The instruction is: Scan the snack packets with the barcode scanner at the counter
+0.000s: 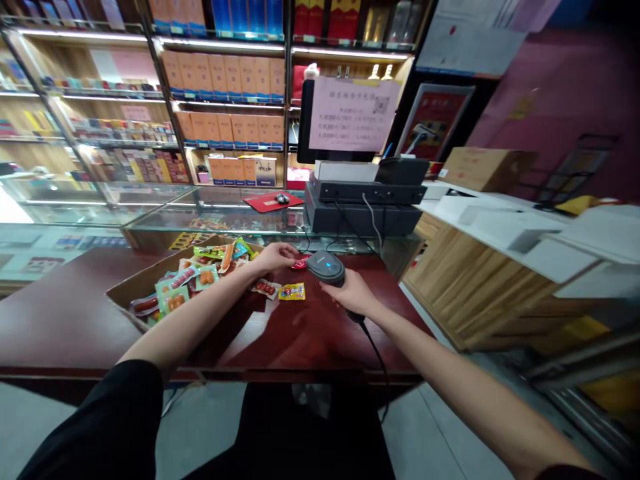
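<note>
My right hand (353, 293) is wrapped round the handle of a black barcode scanner (325, 267), which has a small blue light on top and a cable hanging off the desk. The scanner's head points forward and left, close to a red packet (301, 262). At that packet's left edge, my left hand (277, 257) has its fingers pinched together on it. Nearer me lie a yellow snack packet (292, 292) and a clear-and-red sausage snack packet (266, 288), flat on the desk. Beneath and beside my left forearm stands an open cardboard box (120, 293) full of packaged snacks.
The dark red desk (300, 340) meets a glass display counter (225, 217) at the back. A monitor (306, 120) covered by a paper sign stands on black till equipment (365, 213). A red mouse mat (265, 202) carries a mouse. A wooden cabinet (470, 287) is at right.
</note>
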